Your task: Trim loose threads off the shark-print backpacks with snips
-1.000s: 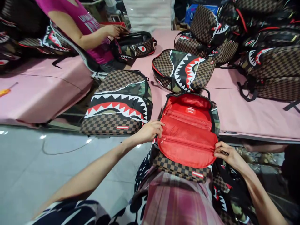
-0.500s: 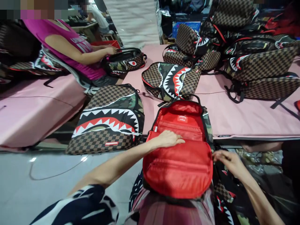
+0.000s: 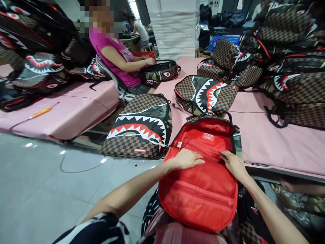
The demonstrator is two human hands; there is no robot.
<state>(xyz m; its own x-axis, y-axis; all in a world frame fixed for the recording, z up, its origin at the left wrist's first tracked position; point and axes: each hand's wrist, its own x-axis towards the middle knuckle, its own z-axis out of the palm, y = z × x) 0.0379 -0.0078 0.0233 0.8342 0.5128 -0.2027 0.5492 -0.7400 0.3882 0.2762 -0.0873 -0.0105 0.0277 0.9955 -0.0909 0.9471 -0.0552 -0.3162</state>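
Note:
An open backpack [image 3: 203, 189] with a bright red lining lies on my lap, its front flap folded toward me. My left hand [image 3: 186, 158] rests flat on the upper edge of the red flap, fingers stretched out. My right hand [image 3: 233, 163] sits at the flap's right upper edge, fingers together near a dark zipper pull; whether it pinches the pull is unclear. A checkered shark-mouth backpack [image 3: 139, 127] leans against the pink table [image 3: 274, 142] just left of the open one.
Another shark backpack [image 3: 203, 95] lies on the pink table behind, with several more piled at the right [image 3: 291, 78] and far left [image 3: 38, 71]. A person in a magenta top [image 3: 119, 61] handles a bag [image 3: 159, 72] across the gap. An orange screwdriver [image 3: 42, 111] lies on the left table.
My right hand moved up from the flap's right side to its upper edge. My left hand stayed on the red lining. The view tilted upward.

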